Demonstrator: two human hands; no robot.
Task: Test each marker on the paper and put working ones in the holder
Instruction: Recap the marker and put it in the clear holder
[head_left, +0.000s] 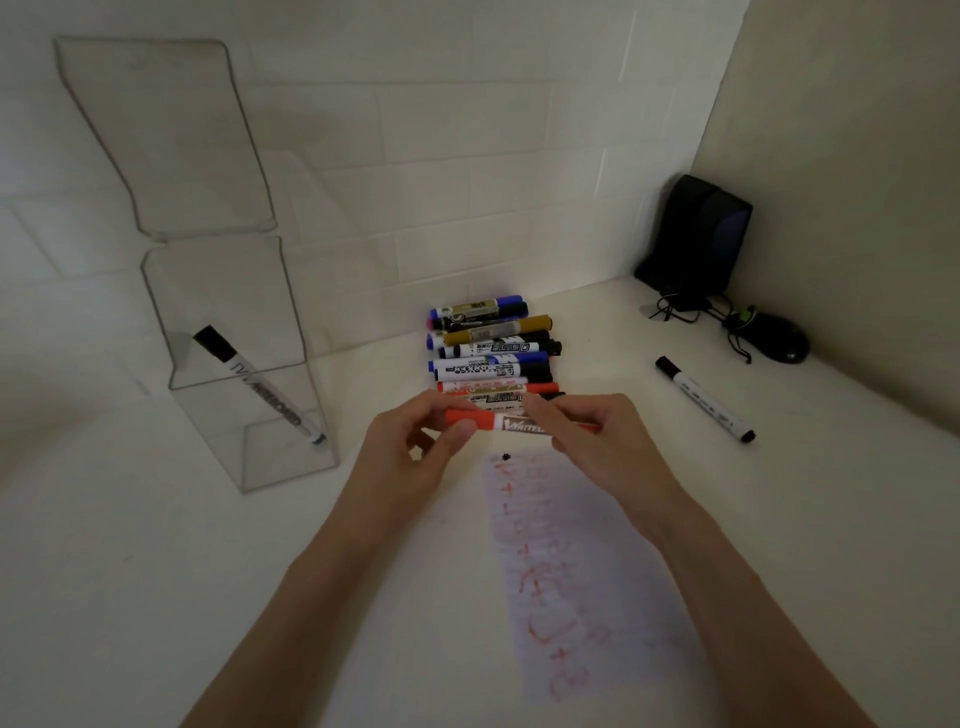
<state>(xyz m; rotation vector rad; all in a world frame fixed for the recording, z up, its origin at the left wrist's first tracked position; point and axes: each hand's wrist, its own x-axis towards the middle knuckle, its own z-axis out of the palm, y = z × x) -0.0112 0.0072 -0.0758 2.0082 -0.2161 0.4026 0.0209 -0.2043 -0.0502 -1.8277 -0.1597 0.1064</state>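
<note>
Just above the top end of the paper (582, 561), in the middle of the frame, both hands hold a red marker (511, 423) level and crosswise. The left hand (410, 447) has its grip closed on the red cap end, thumb and fingertips pinching it. The right hand (592, 441) has its grip closed round the white printed barrel, fingers curled over it, with a sliver of the red tail showing past them. The cap sits against the barrel; whether it is fully seated cannot be told.

The paper is a long pale strip running from the hands down toward the lower right of the frame, covered in red scribbles, with one small black mark (505, 457) near its top edge.

Directly behind the hands, at centre, lies a pile of markers (493, 358), stacked side by side with blue, black, gold and red caps; the nearest ones are partly hidden by the fingers.

At the left of the frame stands the clear plastic holder (291, 457), tall and stepped, against the tiled wall (441, 156). One black-capped marker (260, 387) leans slantwise inside its lower compartment, cap up.

Toward the right, a lone black marker (704, 400) lies on the white tabletop (156, 545), well apart from the pile. In the upper right corner a black device (701, 234) stands against the wall, with tangled cables and a black mouse (776, 343) just beside it.
</note>
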